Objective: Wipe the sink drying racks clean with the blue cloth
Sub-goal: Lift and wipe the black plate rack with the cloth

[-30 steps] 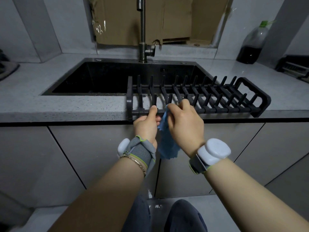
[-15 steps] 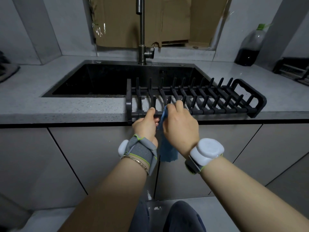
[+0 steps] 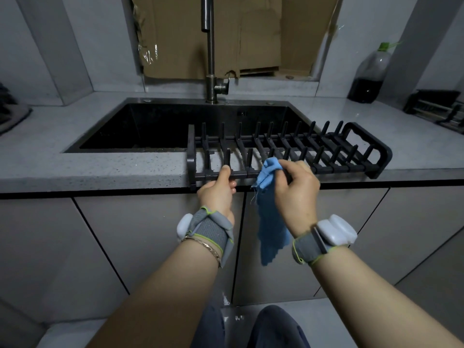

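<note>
A black drying rack (image 3: 334, 149) with rows of upright pegs lies across the right part of the dark sink (image 3: 155, 124) and the counter's front edge. My left hand (image 3: 218, 190) grips the rack's front bar near its left end, thumb on top. My right hand (image 3: 297, 194) holds the blue cloth (image 3: 270, 212) bunched against the front bar beside a peg. Most of the cloth hangs down in front of the cabinet doors.
A tall faucet (image 3: 210, 54) rises behind the sink, with cardboard (image 3: 226, 33) over the opening behind it. A dark-liquid plastic bottle (image 3: 369, 76) stands at the back right. A black object (image 3: 437, 109) lies on the far right counter. Grey speckled counter (image 3: 95, 169) runs to the left.
My right hand has slid the cloth to the right along the front bar and drawn back, with more of the cloth showing above the fingers. My left hand keeps its grip.
</note>
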Tool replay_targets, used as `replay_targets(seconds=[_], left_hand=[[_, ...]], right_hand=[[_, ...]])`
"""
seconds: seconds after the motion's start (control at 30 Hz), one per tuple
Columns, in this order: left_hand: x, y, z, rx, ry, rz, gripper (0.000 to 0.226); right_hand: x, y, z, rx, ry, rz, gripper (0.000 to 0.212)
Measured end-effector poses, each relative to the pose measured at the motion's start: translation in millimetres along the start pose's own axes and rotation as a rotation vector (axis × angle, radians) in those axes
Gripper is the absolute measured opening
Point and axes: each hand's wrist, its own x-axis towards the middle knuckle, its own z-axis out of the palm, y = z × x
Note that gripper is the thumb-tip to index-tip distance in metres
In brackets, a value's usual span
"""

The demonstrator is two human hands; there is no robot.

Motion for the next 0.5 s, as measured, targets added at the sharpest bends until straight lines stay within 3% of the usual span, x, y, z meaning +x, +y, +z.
replay_targets(seconds=[0.1, 0.33, 0.5], left_hand=[[-1, 0, 0, 0.011, -0.004, 0.002, 0.030], [0, -1, -1, 0.042, -0.008, 0.000, 0.027], [-3, -1, 0, 0.036, 0.014, -0.003, 0.028]], right_hand=[[-2, 1, 5, -0.201, -0.123, -0.048, 0.025], [-9, -5, 6, -0.491, -0.218, -0.100, 0.029], [-4, 5, 2, -0.310, -0.267, -0.075, 0.017]])
